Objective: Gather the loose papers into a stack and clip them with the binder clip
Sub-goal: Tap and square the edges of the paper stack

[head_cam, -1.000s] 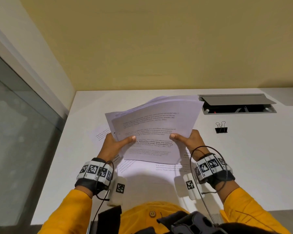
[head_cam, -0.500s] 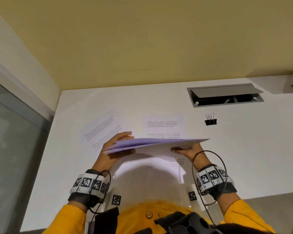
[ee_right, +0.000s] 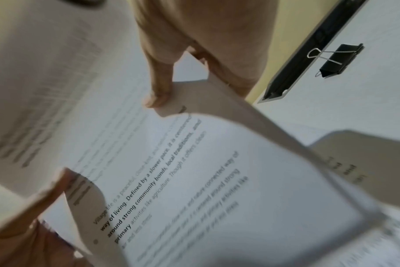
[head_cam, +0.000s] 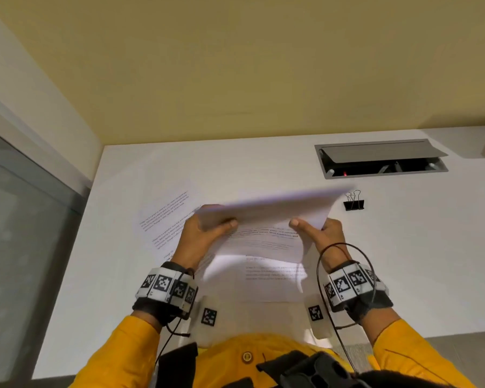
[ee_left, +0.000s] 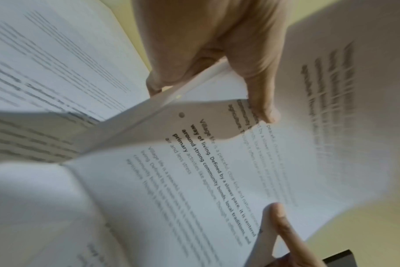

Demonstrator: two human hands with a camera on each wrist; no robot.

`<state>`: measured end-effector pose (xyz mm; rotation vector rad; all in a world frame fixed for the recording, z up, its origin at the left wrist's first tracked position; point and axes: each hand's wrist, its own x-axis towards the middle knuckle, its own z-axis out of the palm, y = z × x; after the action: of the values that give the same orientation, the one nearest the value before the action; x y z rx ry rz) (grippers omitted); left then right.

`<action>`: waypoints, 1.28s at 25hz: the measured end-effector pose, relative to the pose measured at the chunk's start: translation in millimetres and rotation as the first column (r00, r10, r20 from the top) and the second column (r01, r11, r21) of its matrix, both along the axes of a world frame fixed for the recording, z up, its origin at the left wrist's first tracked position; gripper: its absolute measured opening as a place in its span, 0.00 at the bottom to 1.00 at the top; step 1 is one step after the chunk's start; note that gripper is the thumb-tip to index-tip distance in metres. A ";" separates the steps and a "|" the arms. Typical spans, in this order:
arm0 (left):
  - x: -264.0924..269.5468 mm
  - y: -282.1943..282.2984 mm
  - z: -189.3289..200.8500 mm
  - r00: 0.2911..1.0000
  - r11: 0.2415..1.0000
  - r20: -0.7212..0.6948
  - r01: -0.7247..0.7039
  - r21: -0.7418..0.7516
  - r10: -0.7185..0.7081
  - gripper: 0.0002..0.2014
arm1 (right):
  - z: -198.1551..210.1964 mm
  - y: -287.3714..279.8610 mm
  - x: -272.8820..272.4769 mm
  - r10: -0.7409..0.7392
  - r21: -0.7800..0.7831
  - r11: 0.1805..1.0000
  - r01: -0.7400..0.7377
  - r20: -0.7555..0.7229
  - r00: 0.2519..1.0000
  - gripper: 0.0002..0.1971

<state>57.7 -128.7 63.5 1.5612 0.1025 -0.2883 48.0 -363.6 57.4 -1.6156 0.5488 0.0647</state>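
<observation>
A stack of printed white papers point(head_cam: 266, 219) is held above the white table point(head_cam: 403, 261), tilted up toward me and blurred. My left hand point(head_cam: 205, 233) grips its left edge, thumb on top, and my right hand point(head_cam: 317, 231) grips its right edge the same way. In the left wrist view the left hand point(ee_left: 217, 72) pinches the sheets point(ee_left: 194, 171); in the right wrist view the right hand point(ee_right: 183, 72) does likewise on the stack point(ee_right: 194, 180). A black binder clip point(head_cam: 354, 203) point(ee_right: 336, 59) lies on the table just right of the stack. Loose sheets lie on the table at the left point(head_cam: 165, 217) and beneath the stack point(head_cam: 275, 275).
A grey cable hatch point(head_cam: 381, 159) with its lid raised is set into the table behind the clip. A yellow wall point(head_cam: 235, 65) runs along the table's far edge. A glass panel point(head_cam: 17, 247) stands to the left of the table.
The stack was tipped upright, then dropped nearly flat, and now tilts up again. Both hands have kept their grip on its edges. The clip has not moved.
</observation>
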 end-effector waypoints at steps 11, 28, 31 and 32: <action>16.3 -35.5 -80.0 0.925 0.932 -0.371 0.057 0.357 0.086 0.23 | -81.1 -25.2 19.2 -0.179 -0.396 0.917 0.043 -0.314 0.932 0.19; 13.4 53.3 -90.4 0.773 0.563 -0.239 -0.180 0.806 0.588 0.26 | -100.9 -27.3 40.8 -0.021 -0.273 0.960 -0.065 -0.302 0.953 0.17; 11.9 87.7 -95.8 0.636 0.527 -0.301 -0.197 0.827 0.711 0.39 | -98.8 -23.2 40.4 0.023 -0.188 0.980 -0.065 -0.217 0.976 0.16; 13.5 94.9 -99.6 0.681 0.535 -0.272 -0.207 0.819 0.680 0.41 | -95.2 -19.2 42.3 0.030 -0.149 0.987 -0.061 -0.202 0.979 0.16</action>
<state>71.2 -33.8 -36.1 2.1244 1.2764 -0.2822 90.4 -382.8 -37.8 -1.7850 0.6840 0.2253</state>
